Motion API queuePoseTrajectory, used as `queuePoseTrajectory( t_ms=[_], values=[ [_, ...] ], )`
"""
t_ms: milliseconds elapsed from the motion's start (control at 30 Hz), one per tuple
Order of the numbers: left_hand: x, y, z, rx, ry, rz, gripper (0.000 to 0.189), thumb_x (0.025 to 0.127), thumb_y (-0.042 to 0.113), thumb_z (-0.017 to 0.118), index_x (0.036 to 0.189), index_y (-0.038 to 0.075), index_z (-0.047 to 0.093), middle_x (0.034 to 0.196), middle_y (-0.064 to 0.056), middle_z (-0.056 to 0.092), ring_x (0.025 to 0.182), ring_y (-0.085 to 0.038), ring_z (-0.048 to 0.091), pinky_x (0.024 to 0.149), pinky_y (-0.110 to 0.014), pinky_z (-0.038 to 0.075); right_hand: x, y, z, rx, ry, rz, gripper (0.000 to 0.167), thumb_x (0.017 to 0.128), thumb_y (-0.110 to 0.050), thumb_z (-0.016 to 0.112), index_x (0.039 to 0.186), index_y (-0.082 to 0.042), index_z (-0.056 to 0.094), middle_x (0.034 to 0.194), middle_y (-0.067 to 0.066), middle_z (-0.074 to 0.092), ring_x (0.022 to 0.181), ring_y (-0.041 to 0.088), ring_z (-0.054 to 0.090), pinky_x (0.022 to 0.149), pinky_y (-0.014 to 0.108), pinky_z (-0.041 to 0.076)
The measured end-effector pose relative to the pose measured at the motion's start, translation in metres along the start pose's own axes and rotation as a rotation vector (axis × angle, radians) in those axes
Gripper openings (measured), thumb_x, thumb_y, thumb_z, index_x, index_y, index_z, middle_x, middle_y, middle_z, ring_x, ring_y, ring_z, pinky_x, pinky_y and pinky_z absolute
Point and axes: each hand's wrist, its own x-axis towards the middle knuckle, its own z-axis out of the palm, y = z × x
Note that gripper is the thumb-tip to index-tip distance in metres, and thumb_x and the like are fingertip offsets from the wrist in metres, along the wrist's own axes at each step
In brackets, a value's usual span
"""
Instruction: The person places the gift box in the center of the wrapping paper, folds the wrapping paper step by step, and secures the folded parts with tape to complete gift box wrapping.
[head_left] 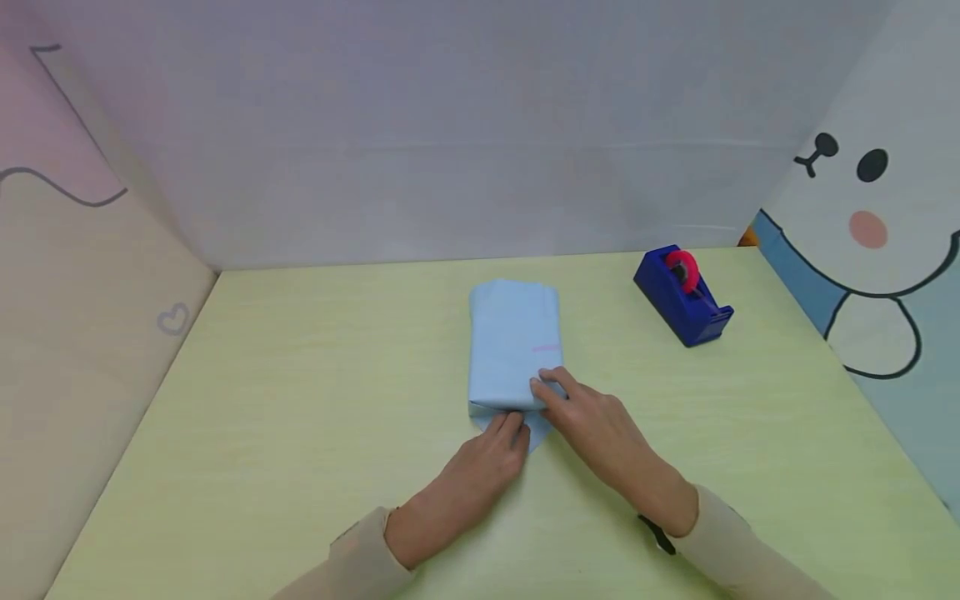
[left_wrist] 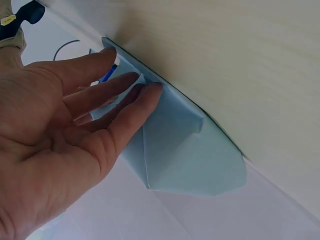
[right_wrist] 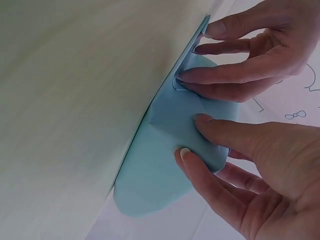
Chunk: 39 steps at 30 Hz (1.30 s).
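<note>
On the table (head_left: pixel 322 350) lies a box-shaped parcel (head_left: pixel 510 333) wrapped in light blue paper, with a small pink mark on top. A pointed paper flap (head_left: pixel 538 429) spreads out from its near end. My left hand (head_left: pixel 487 454) has its fingertips against the folded paper at that end, with the thumb near the flap's point in the left wrist view. At the near right corner my right hand (head_left: pixel 592 417) grips the parcel; its thumb (right_wrist: pixel 215 127) presses the end face while the other fingers lie on the side and top.
A dark blue tape dispenser (head_left: pixel 682 300) with a red-cored roll stands at the back right of the table. A pale backdrop (head_left: pixel 480 125) rises behind the table, and printed panels (head_left: pixel 892 192) flank it.
</note>
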Motion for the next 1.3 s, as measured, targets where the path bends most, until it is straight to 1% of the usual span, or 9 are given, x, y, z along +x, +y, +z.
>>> queuePoseTrajectory(
  t_ms=[167, 367, 467, 567, 767, 900, 1000, 1200, 1300],
  values=[
    [0.0019, -0.0005, 0.0015, 0.010, -0.035, -0.031, 0.016, 0.090, 0.007, 0.076, 0.099, 0.007, 0.062, 0.101, -0.005, 0.055, 0.087, -0.015, 0.052, 0.052, -0.019, 0.049, -0.0004, 0.0003, -0.0013, -0.004, -0.034, 0.019, 0.043, 0.081, -0.008, 0.087, 0.118, -0.008, 0.065, 0.118, 0.012, 0.065, 0.068, 0.022, 0.068, 0.047, 0.029, 0.049],
    [0.0051, -0.0041, 0.0012, -0.017, -0.083, -0.009, 0.019, 0.090, 0.007, 0.078, 0.101, 0.008, 0.063, 0.101, -0.005, 0.055, 0.087, -0.016, 0.051, 0.061, -0.019, 0.050, -0.0008, 0.0009, -0.0014, -0.019, -0.044, 0.026, 0.043, 0.082, -0.009, 0.087, 0.119, -0.007, 0.065, 0.120, 0.012, 0.065, 0.070, 0.022, 0.069, 0.047, 0.029, 0.048],
    [0.0059, -0.0049, 0.0007, -0.023, -0.090, -0.009, 0.020, 0.089, 0.007, 0.079, 0.102, 0.008, 0.064, 0.102, -0.005, 0.055, 0.087, -0.016, 0.051, 0.062, -0.020, 0.050, -0.0005, 0.0012, -0.0006, -0.016, -0.038, 0.024, 0.043, 0.081, -0.008, 0.087, 0.119, -0.008, 0.065, 0.120, 0.012, 0.065, 0.070, 0.022, 0.069, 0.046, 0.028, 0.047],
    [0.0061, -0.0044, 0.0021, -0.011, -0.071, -0.019, 0.020, 0.089, 0.007, 0.079, 0.101, 0.009, 0.064, 0.101, -0.005, 0.056, 0.086, -0.016, 0.051, 0.062, -0.020, 0.050, -0.0002, 0.0014, 0.0005, -0.013, -0.034, 0.021, 0.044, 0.081, -0.008, 0.087, 0.119, -0.008, 0.065, 0.120, 0.012, 0.065, 0.070, 0.022, 0.069, 0.045, 0.028, 0.046],
    [0.0061, -0.0019, 0.0068, 0.023, 0.002, -0.044, 0.022, 0.085, 0.007, 0.081, 0.095, 0.010, 0.063, 0.095, -0.003, 0.055, 0.083, -0.014, 0.051, 0.060, -0.019, 0.049, -0.0001, 0.0014, 0.0015, -0.019, -0.031, 0.016, 0.044, 0.081, -0.008, 0.088, 0.118, -0.008, 0.064, 0.120, 0.013, 0.065, 0.070, 0.023, 0.069, 0.045, 0.029, 0.047],
    [0.0060, -0.0023, 0.0074, 0.018, 0.006, -0.036, 0.021, 0.085, 0.008, 0.082, 0.095, 0.011, 0.063, 0.095, -0.003, 0.055, 0.082, -0.014, 0.050, 0.060, -0.019, 0.048, -0.0002, 0.0012, 0.0016, -0.022, -0.034, 0.018, 0.045, 0.081, -0.008, 0.088, 0.118, -0.008, 0.064, 0.119, 0.013, 0.065, 0.068, 0.023, 0.069, 0.045, 0.029, 0.047],
    [0.0058, -0.0030, 0.0068, 0.001, -0.004, -0.029, 0.021, 0.087, 0.016, 0.082, 0.096, 0.011, 0.064, 0.095, -0.003, 0.055, 0.082, -0.014, 0.050, 0.061, -0.019, 0.049, -0.0004, 0.0010, 0.0014, -0.022, -0.039, 0.022, 0.044, 0.081, -0.008, 0.088, 0.118, -0.008, 0.064, 0.120, 0.013, 0.065, 0.068, 0.022, 0.069, 0.045, 0.029, 0.047],
    [0.0053, -0.0027, 0.0053, 0.003, -0.041, -0.043, 0.042, 0.085, 0.046, 0.081, 0.099, 0.010, 0.064, 0.097, -0.003, 0.056, 0.083, -0.014, 0.052, 0.066, -0.019, 0.051, 0.0000, 0.0003, 0.0011, -0.013, -0.049, 0.026, 0.044, 0.082, -0.008, 0.087, 0.119, -0.008, 0.064, 0.120, 0.013, 0.064, 0.070, 0.022, 0.069, 0.047, 0.029, 0.049],
    [0.0046, -0.0029, 0.0056, -0.006, -0.041, -0.051, 0.037, 0.088, 0.043, 0.079, 0.099, 0.011, 0.064, 0.097, -0.003, 0.056, 0.083, -0.014, 0.052, 0.066, -0.020, 0.051, 0.0001, 0.0000, 0.0013, -0.011, -0.050, 0.026, 0.044, 0.082, -0.008, 0.087, 0.120, -0.008, 0.064, 0.120, 0.013, 0.064, 0.070, 0.022, 0.069, 0.047, 0.028, 0.048]
  ],
)
